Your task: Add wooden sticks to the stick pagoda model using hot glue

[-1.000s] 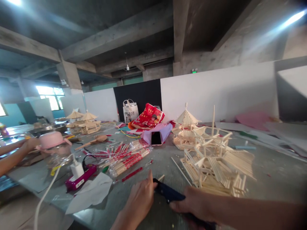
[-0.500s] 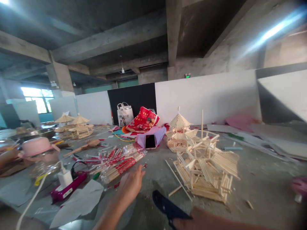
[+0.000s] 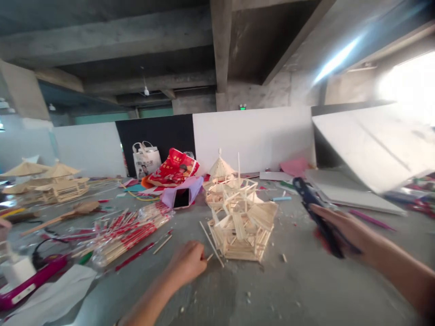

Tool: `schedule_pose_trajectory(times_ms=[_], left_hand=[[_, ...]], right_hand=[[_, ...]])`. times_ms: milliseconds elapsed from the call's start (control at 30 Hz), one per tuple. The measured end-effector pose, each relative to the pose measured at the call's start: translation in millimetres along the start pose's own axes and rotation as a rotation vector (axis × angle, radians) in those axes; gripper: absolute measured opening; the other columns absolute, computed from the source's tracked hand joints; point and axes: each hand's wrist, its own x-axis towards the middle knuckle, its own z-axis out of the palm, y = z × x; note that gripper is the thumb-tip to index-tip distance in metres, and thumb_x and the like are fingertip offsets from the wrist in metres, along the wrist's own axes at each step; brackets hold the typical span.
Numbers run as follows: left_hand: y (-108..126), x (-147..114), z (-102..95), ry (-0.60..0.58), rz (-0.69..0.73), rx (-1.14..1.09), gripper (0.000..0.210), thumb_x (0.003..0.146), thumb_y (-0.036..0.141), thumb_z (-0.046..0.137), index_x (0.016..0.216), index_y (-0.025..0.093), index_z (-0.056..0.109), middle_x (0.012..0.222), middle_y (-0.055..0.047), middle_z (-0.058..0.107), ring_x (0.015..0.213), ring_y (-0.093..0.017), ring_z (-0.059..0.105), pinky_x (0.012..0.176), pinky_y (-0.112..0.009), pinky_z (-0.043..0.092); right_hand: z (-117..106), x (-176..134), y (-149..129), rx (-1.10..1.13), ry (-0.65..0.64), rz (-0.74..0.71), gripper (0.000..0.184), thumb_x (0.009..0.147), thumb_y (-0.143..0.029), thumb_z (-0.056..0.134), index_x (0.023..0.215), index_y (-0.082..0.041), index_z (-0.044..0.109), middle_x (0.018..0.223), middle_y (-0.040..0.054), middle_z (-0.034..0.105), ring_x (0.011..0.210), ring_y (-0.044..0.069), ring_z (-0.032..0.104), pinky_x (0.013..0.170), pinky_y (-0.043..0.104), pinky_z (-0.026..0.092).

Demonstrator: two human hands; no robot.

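Grey table [image 3: 299, 290], with a wooden model [image 3: 241, 235] as clock centre: wrapped sticks [image 3: 132, 235] at 9 o'clock; paper sheet [image 3: 59, 290] between 8 and 9; purple rod [image 3: 372, 219] at 3.

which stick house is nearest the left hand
The front stick house, just right of the left hand; the pointed-roofed one behind it and the pair at far left stand farther away.

Single view, worn on the person's head. Lens above the near side of the grey flat-topped table [image 3: 302, 290], facing forward across it. Bare left hand [image 3: 190, 260] and right hand [image 3: 345, 228] close; pale wooden stick-built pavilion model [image 3: 243, 226] mid-range; flat white partition panel [image 3: 251, 140] beyond; grey concrete ceiling beams [image 3: 112, 36] above.
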Motion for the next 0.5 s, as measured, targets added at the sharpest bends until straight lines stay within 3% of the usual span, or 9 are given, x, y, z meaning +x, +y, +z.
schedule_pose_trajectory(times_ms=[67, 133, 267, 333, 400, 500], left_hand=[[1.7, -3.1, -5.5, -0.029, -0.040, -0.037, 0.013, 0.064, 0.018, 0.044, 0.060, 0.015, 0.056, 0.058, -0.002, 0.058, 0.058, -0.015, 0.055, 0.053, -0.024, 0.037], [5.4, -9.6, -13.5, -0.079, -0.100, -0.168, 0.017, 0.070, 0.024, 0.040, 0.063, 0.015, 0.053, 0.050, 0.003, 0.051, 0.044, -0.010, 0.048, 0.040, -0.019, 0.031], [24.9, -20.7, -25.6, -0.143, -0.180, -0.877, 0.024, 0.073, 0.037, 0.043, 0.060, 0.016, 0.046, 0.043, 0.008, 0.039, 0.032, -0.003, 0.027, 0.032, -0.015, 0.017], [39.5, -20.4, -25.9, -0.110, -0.148, -1.085, 0.025, 0.072, 0.037, 0.048, 0.058, 0.015, 0.047, 0.040, 0.009, 0.036, 0.031, -0.002, 0.024, 0.032, -0.016, 0.012], [54.7, -16.6, -23.2, -0.064, -0.149, -1.151, 0.024, 0.069, 0.036, 0.053, 0.058, 0.015, 0.047, 0.043, 0.008, 0.040, 0.031, 0.000, 0.023, 0.032, -0.016, 0.009], [73.9, -9.4, -19.0, 0.039, -0.213, -1.073, 0.023, 0.065, 0.036, 0.055, 0.058, 0.015, 0.046, 0.044, 0.009, 0.038, 0.030, 0.000, 0.021, 0.032, -0.017, 0.010]], right_hand=[[-10.0, 27.5, 3.6, -0.064, 0.043, 0.064, 0.061, 0.086, -0.052, 0.013, 0.086, -0.009, 0.055, 0.077, 0.0159, 0.063, 0.053, 0.018, 0.060, 0.047, 0.028, 0.045], [-2.4, 56.3, -1.7, -0.163, 0.088, 0.075, 0.054, 0.082, -0.051, 0.026, 0.076, -0.010, 0.059, 0.071, 0.0166, 0.063, 0.058, 0.024, 0.061, 0.054, 0.034, 0.045], [39.9, 88.9, -14.7, -0.361, 0.199, 0.043, 0.037, 0.075, -0.042, 0.045, 0.082, -0.011, 0.064, 0.092, 0.0199, 0.061, 0.087, 0.034, 0.056, 0.071, 0.044, 0.040], [58.7, 91.1, -14.1, -0.449, 0.251, 0.016, 0.040, 0.073, -0.041, 0.049, 0.092, -0.009, 0.062, 0.103, 0.0227, 0.056, 0.097, 0.038, 0.050, 0.076, 0.051, 0.034], [70.5, 89.4, -9.1, -0.522, 0.297, -0.015, 0.046, 0.073, -0.041, 0.050, 0.100, -0.005, 0.059, 0.107, 0.0244, 0.052, 0.101, 0.038, 0.045, 0.078, 0.054, 0.030], [75.9, 86.8, 0.7, -0.590, 0.340, -0.053, 0.053, 0.075, -0.044, 0.046, 0.104, -0.001, 0.055, 0.105, 0.0243, 0.052, 0.099, 0.037, 0.045, 0.078, 0.052, 0.029]])
